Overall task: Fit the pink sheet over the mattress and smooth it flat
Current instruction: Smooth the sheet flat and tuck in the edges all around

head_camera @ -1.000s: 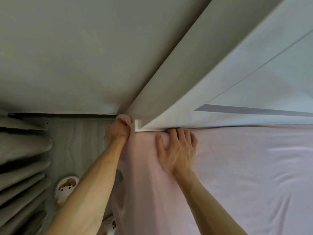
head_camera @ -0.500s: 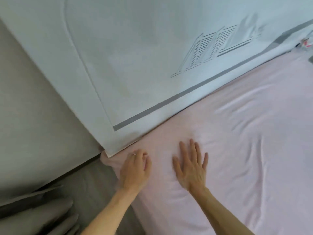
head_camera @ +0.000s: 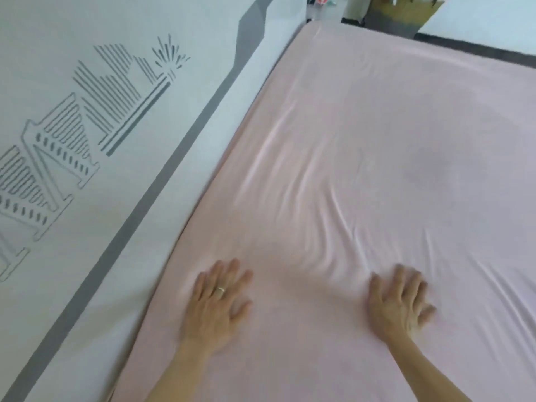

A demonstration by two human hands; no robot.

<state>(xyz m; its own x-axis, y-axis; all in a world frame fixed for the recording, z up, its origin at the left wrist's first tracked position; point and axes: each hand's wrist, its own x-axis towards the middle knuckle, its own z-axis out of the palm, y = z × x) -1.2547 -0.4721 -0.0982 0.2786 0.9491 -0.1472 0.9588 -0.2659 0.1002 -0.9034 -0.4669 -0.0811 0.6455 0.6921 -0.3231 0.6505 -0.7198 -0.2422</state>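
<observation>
Pink sheet (head_camera: 377,140) covers the whole mattress; left hand (head_camera: 216,303) near the headboard (head_camera: 87,198) edge and right hand (head_camera: 398,303), apart, press flat with fingers spread, probably pushing out the creases.

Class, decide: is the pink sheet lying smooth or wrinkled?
Spread but wrinkled: creases fan across the pink sheet beyond the left hand and right hand.
</observation>
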